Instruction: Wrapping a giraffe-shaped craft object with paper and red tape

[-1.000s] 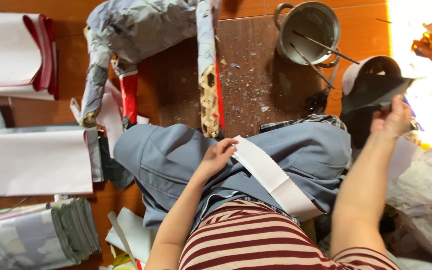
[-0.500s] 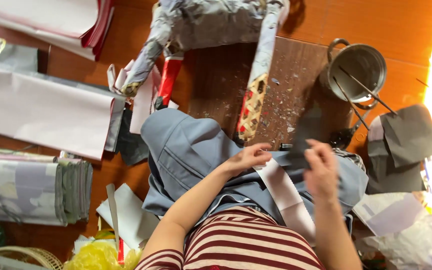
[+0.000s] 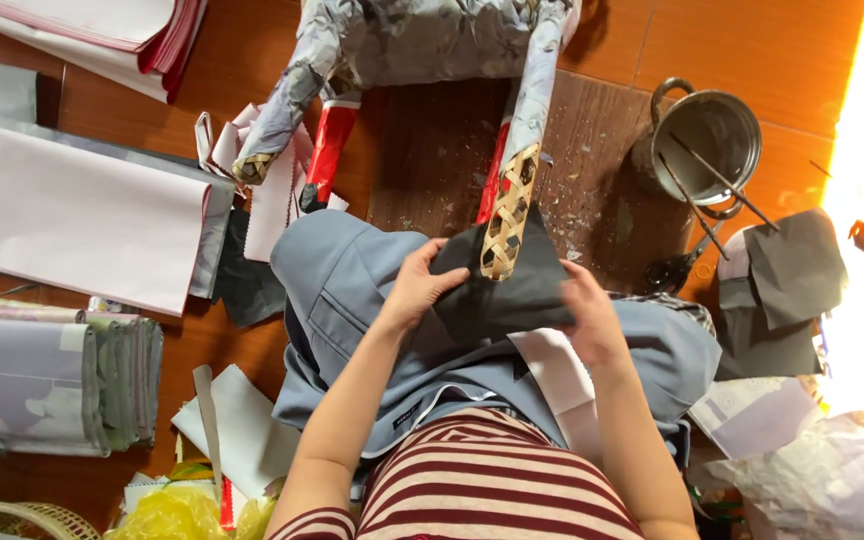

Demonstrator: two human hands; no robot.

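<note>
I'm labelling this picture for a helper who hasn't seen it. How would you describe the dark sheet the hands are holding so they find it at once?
Start at the paper-covered frame at the top and follow its right leg down to the bare woven bamboo foot. The dark grey sheet lies right under that foot, held by the left hand and right hand. Unlike the similar dark sheets stacked at the right, it is in someone's grip.

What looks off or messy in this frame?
Pale flecks and scraps are scattered over the dark wooden board near the metal pot, like work debris. One bare woven leg end pokes over the dark paper sheet held by both hands, left and right. Nothing looks spilled.
</note>
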